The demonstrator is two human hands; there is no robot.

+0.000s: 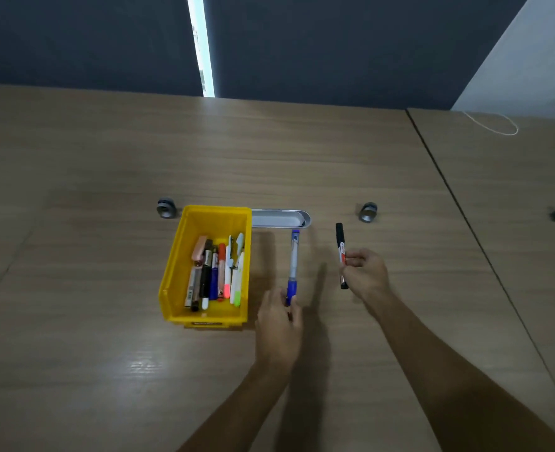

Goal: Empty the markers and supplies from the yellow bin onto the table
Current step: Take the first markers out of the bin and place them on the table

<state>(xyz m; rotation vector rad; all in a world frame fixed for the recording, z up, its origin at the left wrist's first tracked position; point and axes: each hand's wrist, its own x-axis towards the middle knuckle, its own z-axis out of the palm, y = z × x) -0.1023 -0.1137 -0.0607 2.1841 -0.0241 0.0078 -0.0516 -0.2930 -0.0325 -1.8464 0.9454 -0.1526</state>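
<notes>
L hand (278,316) pinches blue marker (293,262); R hand (364,272) pinches black marker (340,246).

A yellow bin (184,256) sits on a wooden table (106,158), with a row of markers and pens (215,272) lying lengthwise inside it. Just behind its right corner lies an oval metal tray (281,218). To the right of the bin, the left hand (279,327) pinches the near end of a blue marker (293,262), which points away from the person. Farther right, the right hand (365,274) grips a black marker with a red label (340,246) near its lower half.
</notes>
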